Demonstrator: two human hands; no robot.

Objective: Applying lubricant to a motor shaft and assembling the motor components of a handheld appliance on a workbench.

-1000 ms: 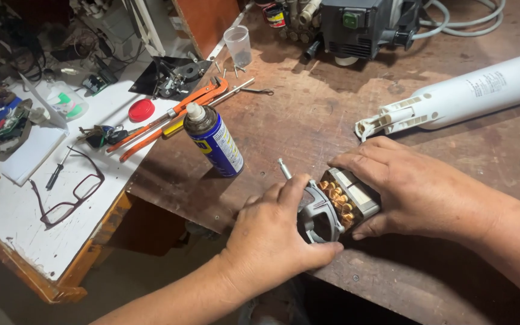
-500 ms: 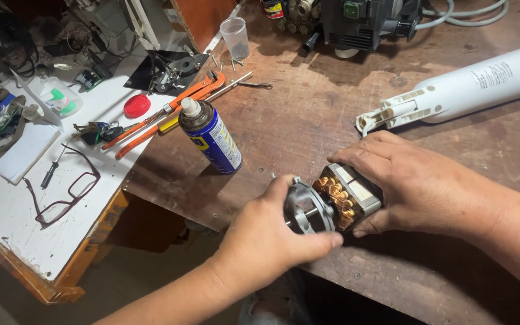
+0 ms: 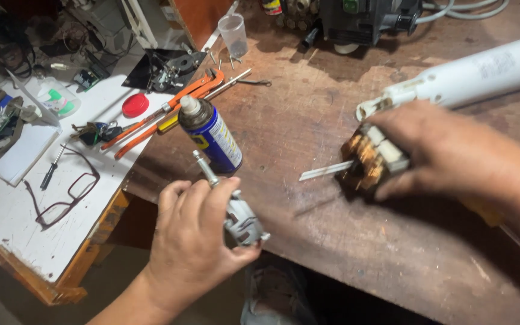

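My left hand [image 3: 191,238] grips a grey motor end cap with a metal shaft [image 3: 236,216], held just off the front edge of the brown wooden workbench [image 3: 308,138]. My right hand [image 3: 446,156] holds a motor core with copper windings [image 3: 371,157] on the bench top. A thin pale strip [image 3: 326,171] sticks out of the core toward the left. The two parts are apart, with a wide gap between them.
A blue spray can [image 3: 212,135] stands beside my left hand. Orange pliers [image 3: 170,105], a red lid [image 3: 135,104], keys and eyeglasses [image 3: 64,192] lie on a white side table. A white tube [image 3: 470,75] lies behind my right hand; a plastic cup [image 3: 234,33] and a power tool [image 3: 362,18] sit at the back.
The motor came apart: my left hand pulled the grey end cap and shaft out to the left and downward, while my right hand kept the wound core on the bench.
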